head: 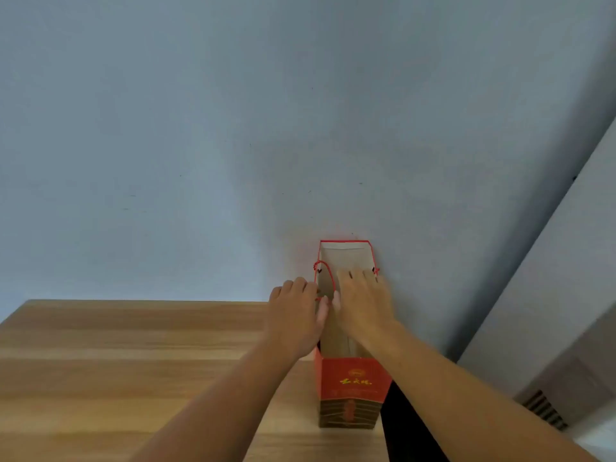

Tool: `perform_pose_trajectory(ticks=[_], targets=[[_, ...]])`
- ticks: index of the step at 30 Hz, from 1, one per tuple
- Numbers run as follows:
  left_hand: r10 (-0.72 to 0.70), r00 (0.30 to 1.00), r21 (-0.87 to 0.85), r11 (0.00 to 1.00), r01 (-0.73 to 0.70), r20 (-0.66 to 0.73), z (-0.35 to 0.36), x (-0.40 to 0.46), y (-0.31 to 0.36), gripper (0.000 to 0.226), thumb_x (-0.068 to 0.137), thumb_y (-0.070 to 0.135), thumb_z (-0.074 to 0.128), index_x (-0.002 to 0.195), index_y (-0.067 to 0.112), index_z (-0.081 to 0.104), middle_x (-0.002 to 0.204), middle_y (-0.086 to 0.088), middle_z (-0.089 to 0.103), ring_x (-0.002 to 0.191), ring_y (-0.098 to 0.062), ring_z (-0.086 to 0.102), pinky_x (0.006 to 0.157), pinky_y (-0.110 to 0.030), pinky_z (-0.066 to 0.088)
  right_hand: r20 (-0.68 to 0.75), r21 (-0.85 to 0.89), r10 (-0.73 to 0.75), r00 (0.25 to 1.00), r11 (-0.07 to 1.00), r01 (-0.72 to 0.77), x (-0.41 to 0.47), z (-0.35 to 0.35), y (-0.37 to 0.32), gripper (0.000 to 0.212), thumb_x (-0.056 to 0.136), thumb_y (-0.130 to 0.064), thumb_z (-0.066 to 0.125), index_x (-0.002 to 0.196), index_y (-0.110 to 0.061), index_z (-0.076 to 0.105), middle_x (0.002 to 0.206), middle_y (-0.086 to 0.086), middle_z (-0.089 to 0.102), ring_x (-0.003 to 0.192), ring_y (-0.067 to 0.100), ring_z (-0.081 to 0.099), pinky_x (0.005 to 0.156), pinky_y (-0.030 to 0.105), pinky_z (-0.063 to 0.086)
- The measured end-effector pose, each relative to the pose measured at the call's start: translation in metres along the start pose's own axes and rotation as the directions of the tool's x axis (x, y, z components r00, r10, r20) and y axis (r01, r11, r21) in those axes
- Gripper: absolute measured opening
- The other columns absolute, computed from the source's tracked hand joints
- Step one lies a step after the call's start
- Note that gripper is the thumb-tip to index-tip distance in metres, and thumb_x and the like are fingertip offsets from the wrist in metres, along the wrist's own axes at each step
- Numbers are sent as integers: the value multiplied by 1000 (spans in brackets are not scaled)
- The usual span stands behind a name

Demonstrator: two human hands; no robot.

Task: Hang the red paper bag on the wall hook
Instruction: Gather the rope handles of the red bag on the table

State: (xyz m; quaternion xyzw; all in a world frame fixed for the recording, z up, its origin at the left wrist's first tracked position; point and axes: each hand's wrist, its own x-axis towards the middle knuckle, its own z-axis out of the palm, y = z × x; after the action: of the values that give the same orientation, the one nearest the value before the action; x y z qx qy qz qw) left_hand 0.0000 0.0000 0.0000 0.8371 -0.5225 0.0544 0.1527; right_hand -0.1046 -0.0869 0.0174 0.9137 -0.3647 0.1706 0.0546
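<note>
The red paper bag (352, 385) stands upright near the right end of the wooden table (133, 361), its mouth open towards me and its far rim against the wall. My left hand (295, 315) grips the bag's left rim, where a red cord handle (325, 278) loops up. My right hand (363, 298) lies over the open mouth with its fingers on the right rim. The other cord handle is hidden except for a bit of red cord at the right rim. No wall hook is in view.
A plain pale blue-grey wall (233, 128) fills the view behind the table. To the right, a wall corner runs diagonally, with a grey unit and a vent grille (543, 411) low down. A dark gap (410, 438) lies beside the table's right edge.
</note>
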Motion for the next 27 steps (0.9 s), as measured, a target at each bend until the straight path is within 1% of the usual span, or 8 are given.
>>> perform_pose_trajectory(ticks=[3,7,9,13,16,18,23,27], targets=[[12,1000,-18,1000,-12,-12,5,3,-3,40,98,45,32,117,22,58,118,1,63,108,-19,55,96,-38,44,-7,20,-20,1000,1000,20,5,7,0,25,94,-29,61,113,-12,61,106,9,65,96,28,61,86,41,49],[19,1000,-17,1000,-19,-4,13,4,-10,37,98,41,32,118,22,57,117,1,63,106,-18,55,95,-36,44,124,4,-2,992,1000,2,11,29,-3,25,99,-28,53,121,-17,56,119,5,62,107,25,57,93,38,47],[22,1000,-10,1000,-22,-9,17,5,-19,37,98,40,30,114,22,58,113,2,63,101,-17,55,92,-35,46,213,-17,6,977,1000,-3,15,45,-4,29,98,-25,55,126,-17,53,127,6,58,114,26,55,97,39,46],[-5,1000,28,1000,5,-4,25,4,-37,37,97,39,28,110,24,59,108,4,62,99,-15,55,91,-35,47,415,-48,8,910,999,13,25,77,-7,52,90,-21,67,138,-18,48,140,9,47,127,31,45,105,49,41],[-18,1000,35,999,18,0,29,0,-50,38,96,40,29,110,24,61,109,5,64,101,-15,55,92,-35,46,494,-53,38,869,998,-14,30,95,-11,58,87,-19,69,141,-22,46,140,7,44,128,31,41,104,55,39],[-25,1000,48,999,25,14,29,-3,-55,40,96,40,28,109,23,61,108,4,65,100,-16,56,91,-37,46,527,-37,38,849,999,-21,30,100,-13,63,86,-15,70,143,-23,43,140,6,42,128,31,40,101,55,42],[-53,998,61,997,51,23,32,-6,-64,42,96,41,27,111,22,61,109,3,66,101,-17,57,92,-37,47,557,53,26,830,996,-66,30,106,-13,76,83,-15,74,146,-27,33,141,8,37,127,32,40,95,51,51],[-59,998,60,997,57,33,36,-6,-65,43,96,43,25,111,22,60,109,3,65,101,-17,57,93,-37,46,532,146,-1,847,985,-90,31,107,-10,67,89,-22,69,144,-29,32,138,9,36,120,31,46,84,42,55]])
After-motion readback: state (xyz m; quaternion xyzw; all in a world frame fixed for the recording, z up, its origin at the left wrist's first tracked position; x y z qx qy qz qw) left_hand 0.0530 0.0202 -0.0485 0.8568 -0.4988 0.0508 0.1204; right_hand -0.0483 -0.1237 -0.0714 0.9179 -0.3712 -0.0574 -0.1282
